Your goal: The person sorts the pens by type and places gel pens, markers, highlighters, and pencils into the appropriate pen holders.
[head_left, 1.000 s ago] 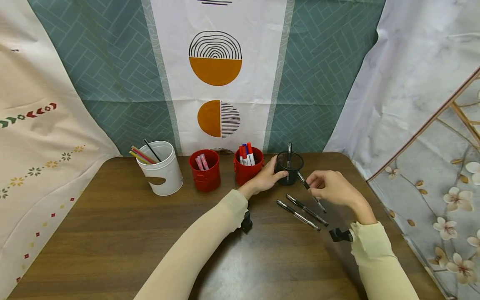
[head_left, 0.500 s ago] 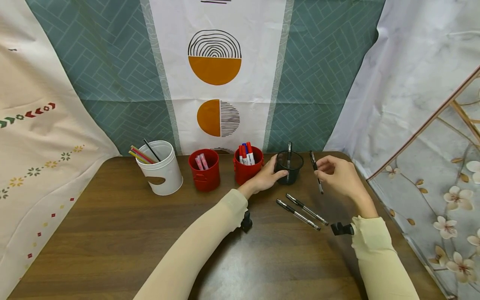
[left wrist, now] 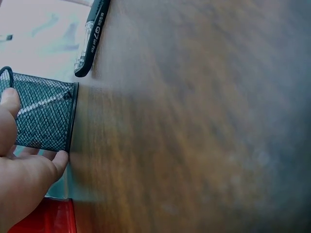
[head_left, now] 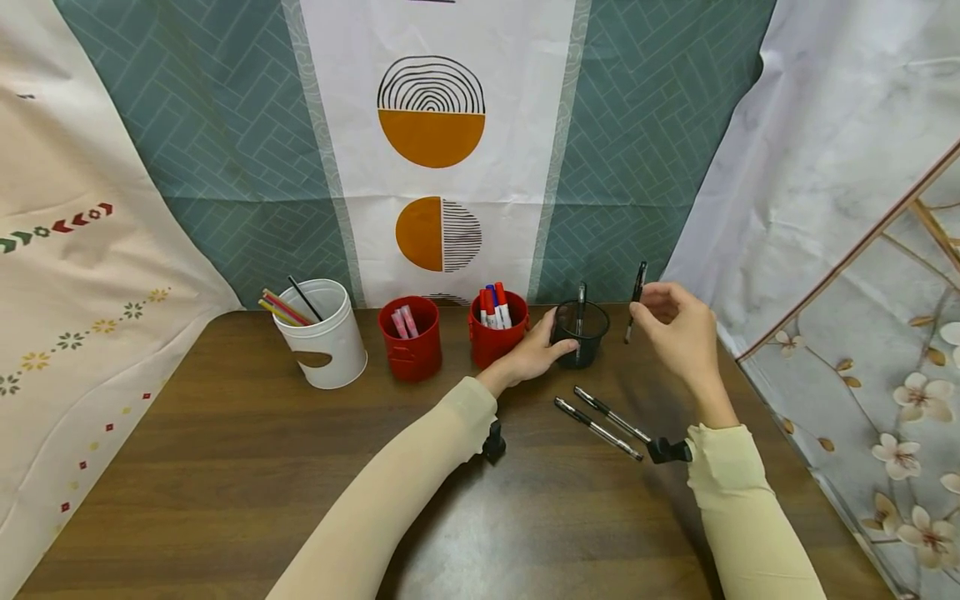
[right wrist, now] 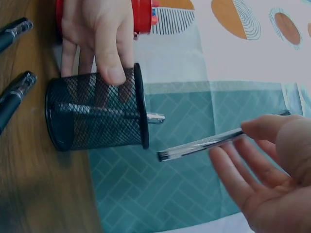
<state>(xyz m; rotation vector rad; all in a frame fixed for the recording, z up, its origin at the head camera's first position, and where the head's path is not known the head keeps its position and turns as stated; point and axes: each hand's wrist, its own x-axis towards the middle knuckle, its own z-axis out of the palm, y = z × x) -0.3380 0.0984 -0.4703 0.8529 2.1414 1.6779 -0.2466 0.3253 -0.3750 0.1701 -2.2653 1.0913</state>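
Note:
My left hand (head_left: pixel 528 357) grips the black mesh pen cup (right wrist: pixel 97 133), thumb on its near side and fingers behind. Inside the cup stands one gel pen (head_left: pixel 581 304), its tip end poking above the rim. To the right, my right hand (head_left: pixel 682 333) pinches another gel pen (right wrist: pixel 197 146) between thumb and fingers, almost upright in the head view. In the right wrist view that pen's lower end is just off the cup's rim. Two black-capped clear gel pens lie on the table before the cup, a left one (head_left: pixel 597 429) and a right one (head_left: pixel 609 412).
A red cup (head_left: pixel 495 343) with red and blue markers stands left of the mesh cup. Farther left are a red cup (head_left: pixel 415 358) with pink sticks and a white bucket (head_left: pixel 333 367) with coloured pencils. A patterned cloth (head_left: pixel 622 167) hangs behind the wooden table (head_left: pixel 225 467).
My right hand has lifted its pen up and away from the cup's right side, turning it from slanted to near upright. The left hand stays on the cup.

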